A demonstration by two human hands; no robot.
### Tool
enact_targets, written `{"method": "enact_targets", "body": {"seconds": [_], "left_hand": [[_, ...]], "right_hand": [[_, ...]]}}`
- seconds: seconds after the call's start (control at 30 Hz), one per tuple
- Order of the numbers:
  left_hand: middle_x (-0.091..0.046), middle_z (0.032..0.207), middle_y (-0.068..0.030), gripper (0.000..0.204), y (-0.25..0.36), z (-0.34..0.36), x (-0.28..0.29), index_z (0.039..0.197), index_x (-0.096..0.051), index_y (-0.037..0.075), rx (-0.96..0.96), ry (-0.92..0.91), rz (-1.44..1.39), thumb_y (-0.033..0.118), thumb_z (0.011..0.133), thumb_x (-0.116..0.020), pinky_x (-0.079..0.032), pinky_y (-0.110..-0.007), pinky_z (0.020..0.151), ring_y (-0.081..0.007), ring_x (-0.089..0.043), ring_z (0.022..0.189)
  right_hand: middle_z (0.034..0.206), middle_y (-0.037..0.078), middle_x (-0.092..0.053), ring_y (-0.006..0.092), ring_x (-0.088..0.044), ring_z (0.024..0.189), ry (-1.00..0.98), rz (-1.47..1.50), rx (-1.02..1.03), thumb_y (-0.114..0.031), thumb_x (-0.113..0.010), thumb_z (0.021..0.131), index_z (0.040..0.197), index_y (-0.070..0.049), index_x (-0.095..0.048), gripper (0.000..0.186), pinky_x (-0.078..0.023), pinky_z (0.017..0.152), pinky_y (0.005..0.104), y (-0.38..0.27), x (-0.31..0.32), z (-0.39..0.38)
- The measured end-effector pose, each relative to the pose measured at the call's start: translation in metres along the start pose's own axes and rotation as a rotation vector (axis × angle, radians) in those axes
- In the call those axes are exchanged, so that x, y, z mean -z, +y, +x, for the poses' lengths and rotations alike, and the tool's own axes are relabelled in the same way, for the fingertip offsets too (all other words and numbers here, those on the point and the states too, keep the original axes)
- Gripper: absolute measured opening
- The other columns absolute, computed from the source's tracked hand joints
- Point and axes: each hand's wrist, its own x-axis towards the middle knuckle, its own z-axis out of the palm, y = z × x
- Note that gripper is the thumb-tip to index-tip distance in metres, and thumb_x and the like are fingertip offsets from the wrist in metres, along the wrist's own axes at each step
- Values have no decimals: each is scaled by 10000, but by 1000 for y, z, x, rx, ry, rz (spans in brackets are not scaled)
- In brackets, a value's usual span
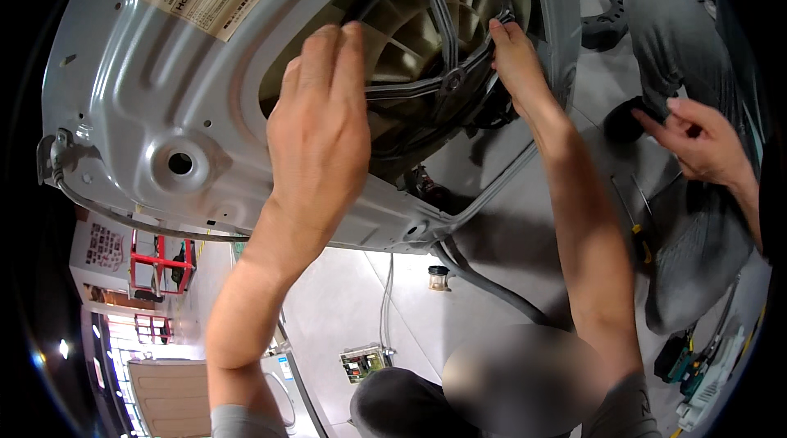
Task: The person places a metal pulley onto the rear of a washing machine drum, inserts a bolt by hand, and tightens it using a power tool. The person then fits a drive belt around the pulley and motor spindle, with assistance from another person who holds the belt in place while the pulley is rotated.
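A grey washing machine (147, 85) fills the upper left, its back panel open on a large spoked pulley wheel (434, 36) in front of a pale ribbed drum. My left hand (320, 118) reaches into the opening, back toward me, fingers curled over the wheel's left rim. My right hand (516, 52) grips the wheel's right rim, where a dark belt runs around it. My fingertips are hidden behind the rim.
Another person's hand (697, 139) hovers at the right above grey trousers. A grey hose (492, 290) hangs from the machine's lower edge. On the floor lie a small jar (438, 276), a circuit board (361, 360) and tools (697, 364). A red rack (160, 262) stands far left.
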Motion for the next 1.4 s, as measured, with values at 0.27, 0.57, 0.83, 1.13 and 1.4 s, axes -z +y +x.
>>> {"method": "enact_targets", "body": {"seconds": [0.27,0.57,0.83,1.13,1.4], "left_hand": [[-603,1100,-195,460,8,-5,4,1392,-507,28,102,-54,26,-26,939,-564,-514,-447,775,-384,-633,917],[-568,839,-250,560,1,17,27,1249,-429,-77,105,-329,-34,-195,716,-553,-519,-488,666,-441,-615,761],[-582,832,-248,763,2,19,21,1438,-378,10,135,-294,-75,-193,723,-546,-517,-502,689,-446,-625,772],[-565,1076,-260,715,4,16,26,1425,-468,14,-20,-270,131,-167,739,-555,-523,-459,805,-380,-608,953],[-439,1497,-115,547,-16,14,31,1378,-532,-41,-344,-363,363,-62,833,-577,-412,-392,1114,-293,-460,1338]], "right_hand": [[996,135,-575,249,-509,892,19,-15,66,-390,-458,1049,1127,27,-596,446,-438,808,351,8,-1,9],[1141,262,-651,398,-645,1022,20,-21,-23,-394,-434,1036,1162,73,-602,513,-478,906,445,-11,0,0],[830,168,-649,220,-625,683,-9,128,-53,-363,-455,1039,1069,100,-593,485,-516,698,388,-16,5,-9],[823,159,-636,226,-620,692,-2,174,-71,-339,-464,1039,1039,97,-595,454,-511,665,384,-18,1,-11],[837,105,-613,169,-598,667,-14,209,-95,-352,-479,1047,1087,69,-584,436,-506,630,321,-22,-4,-14]]}}
